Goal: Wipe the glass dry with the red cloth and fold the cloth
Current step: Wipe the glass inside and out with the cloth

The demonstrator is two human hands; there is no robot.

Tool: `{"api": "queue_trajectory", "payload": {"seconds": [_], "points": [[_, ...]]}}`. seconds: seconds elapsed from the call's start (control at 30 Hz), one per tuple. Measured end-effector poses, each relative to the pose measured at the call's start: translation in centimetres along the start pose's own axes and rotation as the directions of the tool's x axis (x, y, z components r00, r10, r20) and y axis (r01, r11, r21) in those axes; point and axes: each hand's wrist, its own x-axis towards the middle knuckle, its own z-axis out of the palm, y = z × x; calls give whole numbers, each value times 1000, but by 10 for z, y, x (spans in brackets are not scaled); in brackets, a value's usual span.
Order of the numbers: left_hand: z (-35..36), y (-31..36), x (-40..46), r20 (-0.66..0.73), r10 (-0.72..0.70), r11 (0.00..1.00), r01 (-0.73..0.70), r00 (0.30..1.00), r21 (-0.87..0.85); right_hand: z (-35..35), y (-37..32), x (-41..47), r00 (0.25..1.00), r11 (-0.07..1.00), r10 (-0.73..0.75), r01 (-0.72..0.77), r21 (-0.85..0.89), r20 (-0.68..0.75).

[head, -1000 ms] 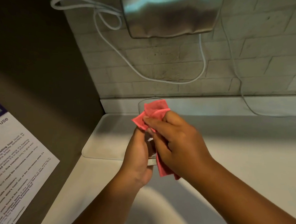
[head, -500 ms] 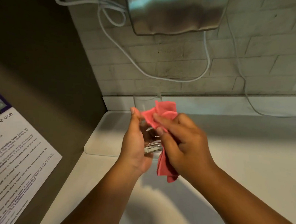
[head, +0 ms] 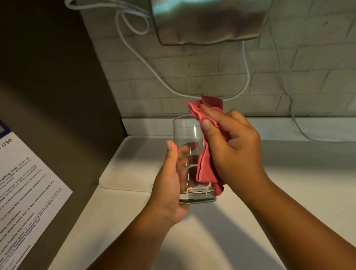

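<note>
A clear drinking glass stands upright in the air above the white counter, gripped around its lower half by my left hand. My right hand presses a bunched red cloth against the glass's right side. The cloth reaches from above the rim down to near the thick base. My right thumb lies on the cloth near the rim. Part of the cloth is hidden under my right palm.
A white tray lies on the counter behind the glass, against the left corner. A steel appliance hangs on the tiled wall with white cables looping below it. A printed notice is fixed on the dark left wall.
My right hand has slid the cloth off the glass's front to its right side, leaving most of the glass bare. The left hand has turned so the glass stands more upright.
</note>
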Motion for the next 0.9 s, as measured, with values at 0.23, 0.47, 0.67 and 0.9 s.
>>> {"api": "queue_trajectory", "payload": {"seconds": [0.23, 0.47, 0.67, 0.9], "points": [[-7, 14, 6, 31, -58, 987, 62, 998, -150, -31, 8, 5, 976, 957, 200, -174, 234, -91], [-15, 17, 6, 116, -72, 990, 85, 991, -115, -33, 10, -11, 983, 968, 183, -173, 181, -36], [-13, 8, 8, 64, -23, 984, 34, 998, -177, -16, -15, -32, 981, 991, -117, 126, -47, 156], [-21, -3, 6, 153, -6, 990, 28, 988, -137, 1, -29, -37, 865, 862, -268, 412, -296, 424]]}}
